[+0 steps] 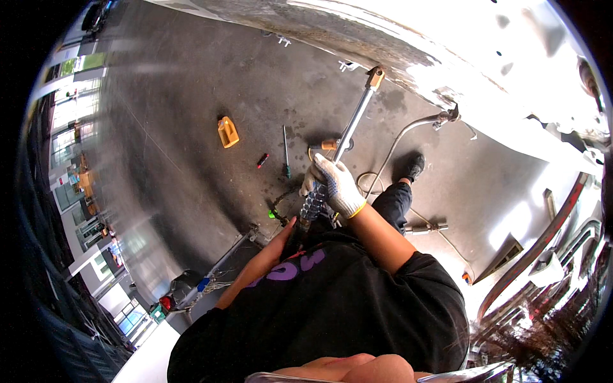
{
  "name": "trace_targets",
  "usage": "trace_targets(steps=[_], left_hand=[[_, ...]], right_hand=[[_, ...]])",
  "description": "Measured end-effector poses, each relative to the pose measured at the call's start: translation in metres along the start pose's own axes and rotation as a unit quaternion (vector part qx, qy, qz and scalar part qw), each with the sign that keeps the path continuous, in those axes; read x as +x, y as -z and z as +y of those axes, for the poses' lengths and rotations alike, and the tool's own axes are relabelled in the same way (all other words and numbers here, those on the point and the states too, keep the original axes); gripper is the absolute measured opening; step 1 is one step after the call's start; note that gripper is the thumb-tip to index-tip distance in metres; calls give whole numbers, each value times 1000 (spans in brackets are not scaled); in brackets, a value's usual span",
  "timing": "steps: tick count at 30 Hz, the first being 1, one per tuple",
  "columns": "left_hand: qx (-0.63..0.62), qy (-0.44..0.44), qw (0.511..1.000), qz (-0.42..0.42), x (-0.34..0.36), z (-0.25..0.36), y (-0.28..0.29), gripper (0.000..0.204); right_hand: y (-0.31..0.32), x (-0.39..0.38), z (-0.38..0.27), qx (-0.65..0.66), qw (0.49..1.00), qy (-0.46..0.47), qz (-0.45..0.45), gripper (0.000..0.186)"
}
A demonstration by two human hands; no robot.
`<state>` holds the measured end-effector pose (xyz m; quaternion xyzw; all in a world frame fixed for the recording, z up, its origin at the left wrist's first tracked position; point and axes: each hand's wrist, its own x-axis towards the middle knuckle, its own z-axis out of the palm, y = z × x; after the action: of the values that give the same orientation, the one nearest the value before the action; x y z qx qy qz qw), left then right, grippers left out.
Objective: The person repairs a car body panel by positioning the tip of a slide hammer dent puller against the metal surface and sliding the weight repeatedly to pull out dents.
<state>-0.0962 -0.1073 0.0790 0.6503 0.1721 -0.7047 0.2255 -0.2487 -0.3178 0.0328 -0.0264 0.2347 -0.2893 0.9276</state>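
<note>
My gloved right hand (pixel 329 182) grips a long steel bar tool (pixel 354 118) at its dark ribbed lower section. The bar slants up and away from my body to a brass-coloured head (pixel 375 76) by the lower edge of a white, scuffed panel (pixel 530 76); whether they touch I cannot tell. My left forearm (pixel 262 262) reaches up toward the lower end of the tool, where my left hand is hidden behind it. A hose with a metal fitting (pixel 445 118) runs beside the panel on the right.
On the grey floor (pixel 179 96) lie a yellow jug (pixel 227 133), a long screwdriver (pixel 286 153), a red-handled small tool (pixel 262 160) and an orange-brown cylindrical tool (pixel 331 144). My right foot (pixel 412 167) stands near the hose. Curved metal parts (pixel 568 210) stand at right; a jack-like apparatus (pixel 191 287) is at left.
</note>
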Motion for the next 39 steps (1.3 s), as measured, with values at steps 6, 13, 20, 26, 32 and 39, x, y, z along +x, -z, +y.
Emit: trace_targets(steps=[6, 13, 20, 26, 32, 39], left_hand=[[-22, -18, 999, 30, 6, -2, 12, 68], [3, -197, 980, 28, 83, -79, 79, 76], [13, -202, 979, 20, 60, -44, 69, 73], [-47, -143, 978, 145, 10, -56, 89, 66], [-30, -132, 984, 112, -16, -59, 74, 65], [-1, -171, 984, 42, -20, -39, 64, 63]], right_hand=[[-17, -6, -9, -128, 984, 60, 107, 27], [-3, -7, 12, -19, 997, 37, 70, 28], [1, 64, -150, -114, 985, 76, 106, 56], [18, -29, 84, -406, 913, -36, 29, 42], [-13, -27, 105, -215, 955, -189, -75, 58], [-158, -68, 25, -595, 756, -56, -266, 47]])
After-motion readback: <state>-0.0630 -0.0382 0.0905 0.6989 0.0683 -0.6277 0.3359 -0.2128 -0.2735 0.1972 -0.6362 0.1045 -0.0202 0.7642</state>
